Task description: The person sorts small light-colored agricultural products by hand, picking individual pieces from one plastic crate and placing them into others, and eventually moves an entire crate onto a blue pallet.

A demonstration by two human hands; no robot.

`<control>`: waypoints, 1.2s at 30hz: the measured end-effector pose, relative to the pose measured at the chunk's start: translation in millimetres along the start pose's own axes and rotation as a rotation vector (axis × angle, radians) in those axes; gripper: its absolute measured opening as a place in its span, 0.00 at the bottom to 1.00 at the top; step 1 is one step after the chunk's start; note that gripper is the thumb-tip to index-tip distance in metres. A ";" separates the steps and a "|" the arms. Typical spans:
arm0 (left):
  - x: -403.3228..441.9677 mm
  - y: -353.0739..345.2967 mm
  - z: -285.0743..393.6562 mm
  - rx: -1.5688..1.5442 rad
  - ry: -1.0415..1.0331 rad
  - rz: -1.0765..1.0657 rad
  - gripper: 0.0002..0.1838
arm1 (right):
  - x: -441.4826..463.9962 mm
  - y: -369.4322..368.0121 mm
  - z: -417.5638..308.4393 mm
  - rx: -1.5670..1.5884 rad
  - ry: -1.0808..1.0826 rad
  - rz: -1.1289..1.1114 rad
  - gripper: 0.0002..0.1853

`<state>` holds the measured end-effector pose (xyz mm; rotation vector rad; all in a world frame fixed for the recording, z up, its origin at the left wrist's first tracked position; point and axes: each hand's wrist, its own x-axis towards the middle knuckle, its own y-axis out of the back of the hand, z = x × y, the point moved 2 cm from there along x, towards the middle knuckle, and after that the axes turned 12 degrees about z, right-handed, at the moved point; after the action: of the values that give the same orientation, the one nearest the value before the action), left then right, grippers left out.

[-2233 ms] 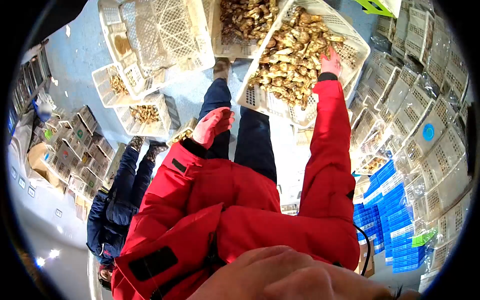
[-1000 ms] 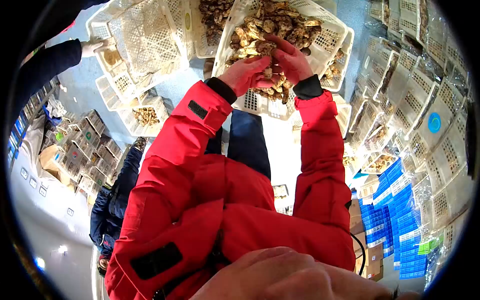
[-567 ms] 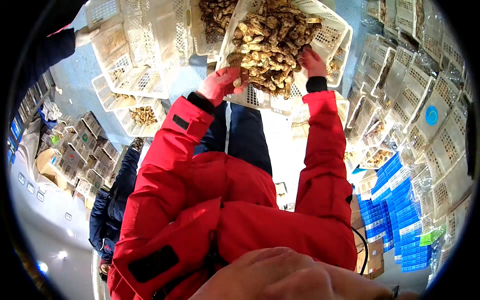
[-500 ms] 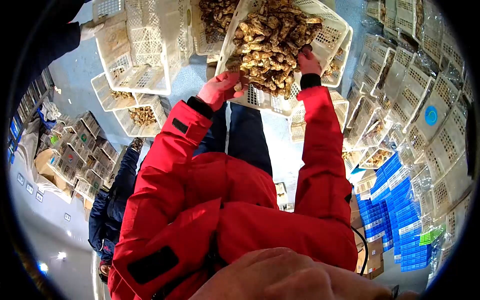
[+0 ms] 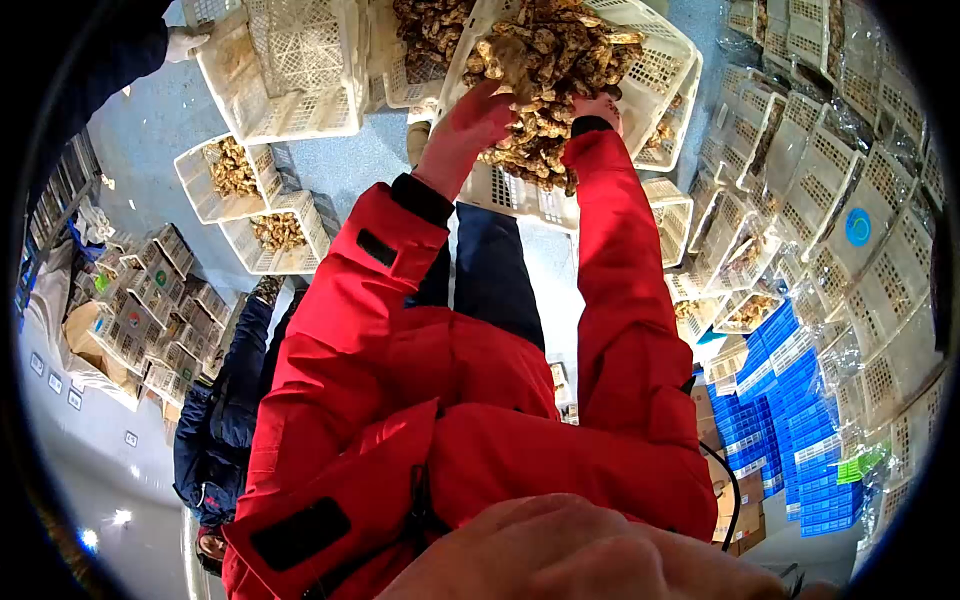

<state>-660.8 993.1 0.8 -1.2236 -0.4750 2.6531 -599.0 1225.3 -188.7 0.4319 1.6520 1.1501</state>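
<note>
A white perforated plastic crate (image 5: 655, 70) in front of me holds a heap of brown and cream mushrooms (image 5: 545, 120). My left hand (image 5: 468, 135) is over the left side of the heap. A large, slightly blurred brown mushroom (image 5: 503, 64) is at its curled fingertips and appears gripped. On the heap's right side, my right hand (image 5: 598, 110) reaches in among the mushrooms; its fingers are mostly hidden, so I cannot tell whether it grips one.
At upper left, another person's gloved hand (image 5: 187, 42) is by a tilted white crate (image 5: 300, 125). Below are smaller crates of mushrooms (image 5: 275, 232). Stacked, plastic-wrapped crates (image 5: 800, 170) line the right, with blue boxes (image 5: 790, 420) below. Another person in dark clothing (image 5: 215, 420) is at left.
My left hand has moved forward from the crate's near left edge to over the heap. My right hand has shifted left into the mushrooms. The tilted crate at upper left has moved right and away.
</note>
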 end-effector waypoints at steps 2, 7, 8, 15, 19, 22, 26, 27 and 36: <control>-1.3 0.4 -4.7 0.048 0.094 0.000 0.27 | 6.8 -10.2 7.8 0.014 -0.021 0.000 0.27; -23.9 30.5 -35.9 0.130 0.340 0.041 0.24 | 19.1 -4.0 24.5 0.190 -0.048 0.045 0.30; -27.8 39.2 -42.8 0.110 0.371 0.071 0.24 | 23.5 -3.7 29.5 0.276 -0.078 0.037 0.28; -43.5 70.6 -69.2 0.050 0.494 0.178 0.22 | 41.5 55.1 14.0 1.461 -0.356 -0.414 0.21; -47.8 68.2 -71.6 0.013 0.499 0.148 0.21 | 17.3 55.0 -39.9 0.528 0.068 -0.168 0.36; -52.9 61.5 -73.3 0.020 0.512 0.156 0.21 | 6.4 16.7 -62.8 0.206 0.138 0.140 0.44; -57.7 65.2 -73.4 0.020 0.523 0.159 0.21 | 28.3 8.8 -46.8 0.319 0.049 0.080 0.39; -58.2 65.6 -73.4 0.013 0.518 0.154 0.21 | 36.0 11.5 -38.7 0.465 0.105 0.103 0.39; -55.3 81.6 -70.8 -0.055 0.524 0.189 0.23 | 44.3 -3.4 -4.2 0.594 0.149 0.054 0.28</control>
<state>-573.5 915.7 -32.6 -1.9801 -0.3568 2.3241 -619.8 1254.4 -215.3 0.7805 2.1201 0.7226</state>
